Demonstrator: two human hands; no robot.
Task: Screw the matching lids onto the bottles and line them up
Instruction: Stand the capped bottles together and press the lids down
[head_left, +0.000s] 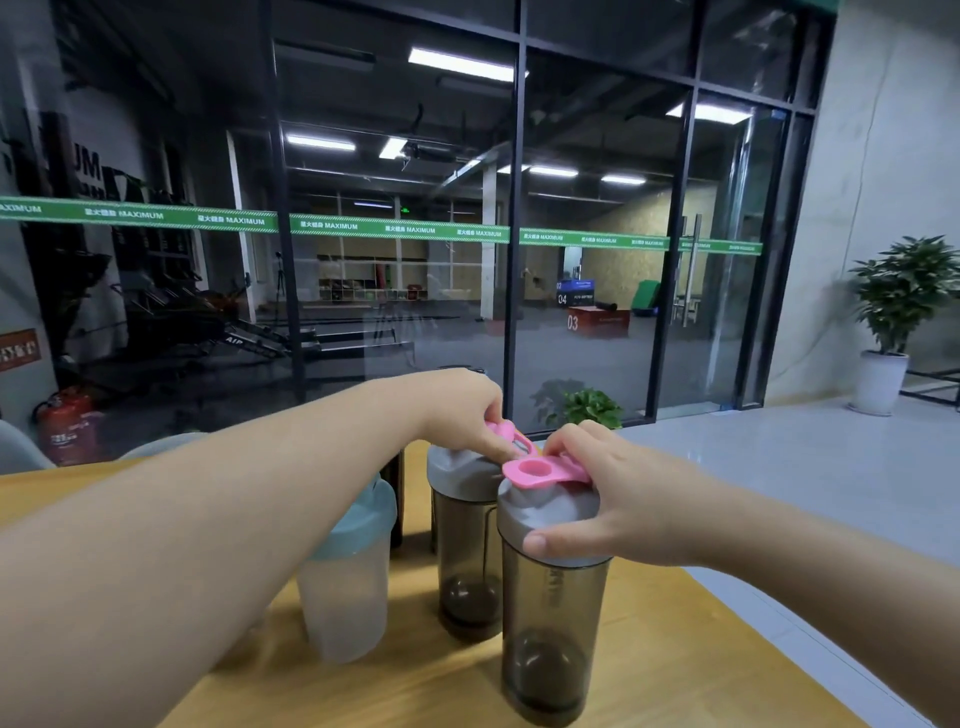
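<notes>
A yellow wooden counter (675, 649) stands before a glass gym wall. The right hand (618, 499) curls its fingers (561, 543) around the grey lid (540, 512) of the nearest smoky bottle (550, 639). The left hand (462, 410) pinches the pink flip cap (506, 434) on the second smoky bottle (465, 561) just behind. A frosted bottle with a pale blue lid (353, 571) stands to their left.

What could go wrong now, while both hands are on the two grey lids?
1. The near smoky bottle stands close to the table edge, so a hard twist by the right hand might tip it off.
2. The left hand pinches only the pink flap of the far smoky bottle; the flap may pop open.
</notes>
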